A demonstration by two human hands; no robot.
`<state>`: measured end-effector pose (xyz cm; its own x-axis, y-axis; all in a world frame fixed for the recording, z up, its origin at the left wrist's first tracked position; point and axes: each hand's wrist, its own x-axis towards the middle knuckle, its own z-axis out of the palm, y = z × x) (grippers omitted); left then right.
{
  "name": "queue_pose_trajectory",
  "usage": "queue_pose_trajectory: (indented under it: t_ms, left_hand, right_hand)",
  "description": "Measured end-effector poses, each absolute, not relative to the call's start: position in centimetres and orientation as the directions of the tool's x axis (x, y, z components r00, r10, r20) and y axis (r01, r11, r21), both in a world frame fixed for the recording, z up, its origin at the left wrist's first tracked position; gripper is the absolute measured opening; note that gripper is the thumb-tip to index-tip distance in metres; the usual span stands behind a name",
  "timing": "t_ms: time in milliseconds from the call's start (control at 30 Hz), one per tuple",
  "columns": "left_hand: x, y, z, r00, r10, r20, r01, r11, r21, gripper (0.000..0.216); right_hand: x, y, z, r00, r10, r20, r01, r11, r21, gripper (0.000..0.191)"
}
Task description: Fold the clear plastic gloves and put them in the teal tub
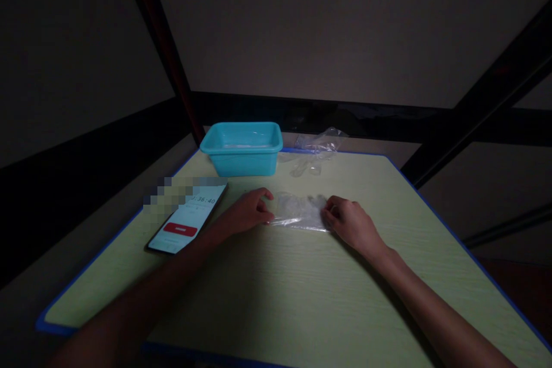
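A flat, clear plastic bag (297,213) lies on the table between my two hands. My left hand (248,211) is at its left edge, with thumb and forefinger spread apart and the fingertips close to the plastic. At the right edge, the fingers of my right hand (351,223) are curled together and pinch the plastic. Some thin, crumpled clear plastic (317,149) lies beyond the bag, partly over the table's far edge; its exact kind is hard to make out.
A turquoise plastic basin (245,164) stands at the back left of the pale table (276,299), which has a blue rim. Left of my left forearm lies a phone (190,221) with a lit timer screen. Dark-framed panels rise behind the table.
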<state>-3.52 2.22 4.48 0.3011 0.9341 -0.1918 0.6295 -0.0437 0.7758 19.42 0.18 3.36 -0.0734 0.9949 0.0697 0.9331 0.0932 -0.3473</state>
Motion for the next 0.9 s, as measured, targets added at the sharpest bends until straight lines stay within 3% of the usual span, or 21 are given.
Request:
queue_pose_trajectory:
  t_ms: [367, 733, 800, 900]
  left_hand:
    - [-3.5, 2.2, 4.6, 0.296, 0.939, -0.174, 0.671, -0.075, 0.737, 0.032]
    - [-3.5, 2.2, 3.5, 0.288, 0.954, -0.087, 0.78, -0.18, 0.599, 0.032]
    - [-3.2, 2.0, 3.7, 0.26, 0.965, -0.034, 0.792, -0.193, 0.579, 0.03]
    - [-2.2, 1.2, 3.9, 0.226, 0.956, 0.189, 0.79, -0.294, 0.538, 0.024]
  right_hand:
    - [18.8, -0.3, 3.9, 0.001, 1.0, 0.031, 0.982, 0.004, -0.188, 0.014]
    - [18.7, -0.4, 3.9, -0.006, 0.995, 0.102, 1.0, 0.008, -0.021, 0.029]
    - [19.0, -0.4, 4.1, -0.048, 0.988, 0.148, 0.998, 0.053, -0.033, 0.027]
    - [19.3, -0.7, 4.2, -0.188, 0.949, 0.255, 0.976, 0.209, -0.057, 0.024]
